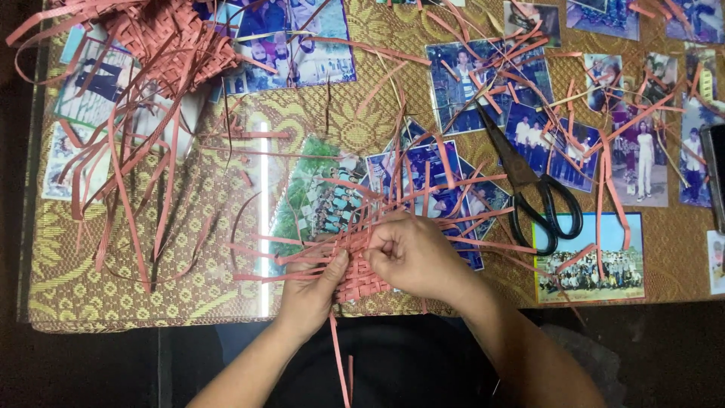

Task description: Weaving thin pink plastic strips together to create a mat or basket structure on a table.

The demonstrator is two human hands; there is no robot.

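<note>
A table (226, 295) covered with a gold patterned cloth under a clear sheet holds scattered photographs (589, 261) and loose pink strips (143, 174). At its near edge lies a small woven pink mat (362, 283). The left hand (313, 291) presses on the mat's left part, fingers closed over strips; the right hand (411, 253) pinches a strip just beside it. Black-handled scissors (532, 189) lie to the right. A half-woven pink piece (181, 38) sits far left.

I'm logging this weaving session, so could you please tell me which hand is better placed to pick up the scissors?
Probably the right hand: the scissors lie just to its right, while the left hand sits farther away, across the woven pink strips.
</note>
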